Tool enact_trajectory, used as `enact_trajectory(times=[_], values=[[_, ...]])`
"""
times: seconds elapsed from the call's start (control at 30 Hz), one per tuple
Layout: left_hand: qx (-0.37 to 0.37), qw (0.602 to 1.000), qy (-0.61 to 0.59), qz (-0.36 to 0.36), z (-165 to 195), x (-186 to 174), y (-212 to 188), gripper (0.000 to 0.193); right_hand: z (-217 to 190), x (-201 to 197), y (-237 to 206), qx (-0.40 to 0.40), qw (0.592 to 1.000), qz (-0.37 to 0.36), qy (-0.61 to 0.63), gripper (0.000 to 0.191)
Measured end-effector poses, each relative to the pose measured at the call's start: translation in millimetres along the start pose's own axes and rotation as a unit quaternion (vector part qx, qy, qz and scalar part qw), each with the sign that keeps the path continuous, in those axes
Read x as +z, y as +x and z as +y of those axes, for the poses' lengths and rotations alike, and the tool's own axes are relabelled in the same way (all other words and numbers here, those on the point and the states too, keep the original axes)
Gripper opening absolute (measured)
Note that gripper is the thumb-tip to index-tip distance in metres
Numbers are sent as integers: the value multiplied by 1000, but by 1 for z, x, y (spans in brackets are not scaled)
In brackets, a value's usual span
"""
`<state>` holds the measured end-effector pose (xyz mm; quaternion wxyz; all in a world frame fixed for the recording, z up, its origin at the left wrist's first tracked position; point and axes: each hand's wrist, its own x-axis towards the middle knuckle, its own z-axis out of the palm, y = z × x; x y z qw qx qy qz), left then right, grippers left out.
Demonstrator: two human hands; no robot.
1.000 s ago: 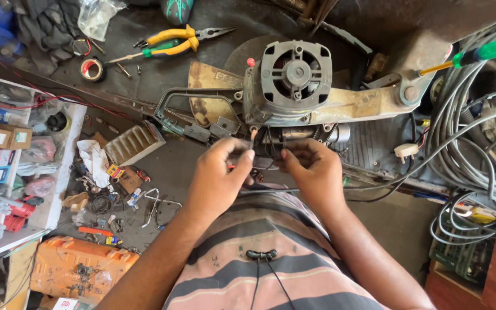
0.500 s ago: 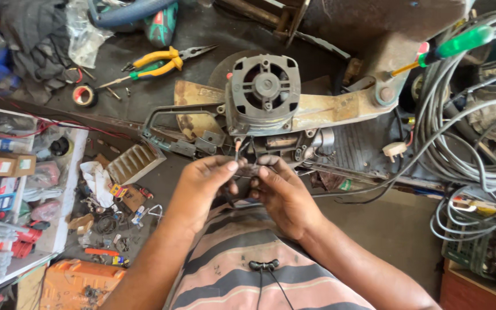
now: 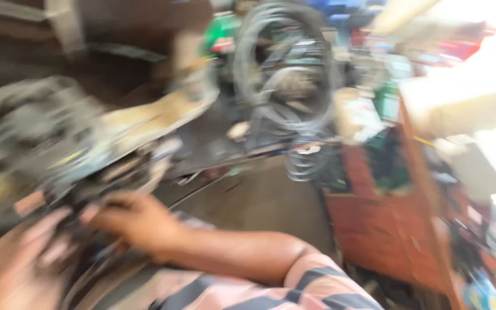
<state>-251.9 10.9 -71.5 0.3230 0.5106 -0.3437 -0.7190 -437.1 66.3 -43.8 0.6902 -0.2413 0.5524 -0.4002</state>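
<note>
The picture is heavily smeared by motion, so only broad shapes can be read. At the left of the frame sits the grey motor unit, a bulky metal body on a dark workbench, with a pale, flat plate running up and to the right from it. Both hands are at its lower edge. The right hand lies in the lower left of the frame, fingers curled in toward the underside of the motor unit; whether they pinch anything cannot be told through the blur. The left hand fills the lower left corner, its fingers stretched toward the same spot and touching or nearly touching the dark parts there; what they grip, if anything, cannot be told.

As a judgement, the work on the underside of the motor unit looks in progress and unfinished, since both hands are at it and it lies opened among loose parts.

Further out, a coil of grey cable hangs at the upper middle. A reddish cabinet stands at the right, and a striped sleeve crosses the bottom.
</note>
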Motion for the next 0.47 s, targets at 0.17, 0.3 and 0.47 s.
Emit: enact_trajectory(times=[0.17, 0.3, 0.47], values=[[-30, 997, 69, -26, -29, 4, 34, 37, -10, -20, -23, -241, 933, 68, -259, 32], [-13, 995, 98, -30, -50, -12, 26, 35, -15, -30, -48, -330, 852, 109, -393, 46], [-7, 991, 126, -35, -59, -37, 7, 33, 15, -35, -33, -399, 783, 79, -470, 34]])
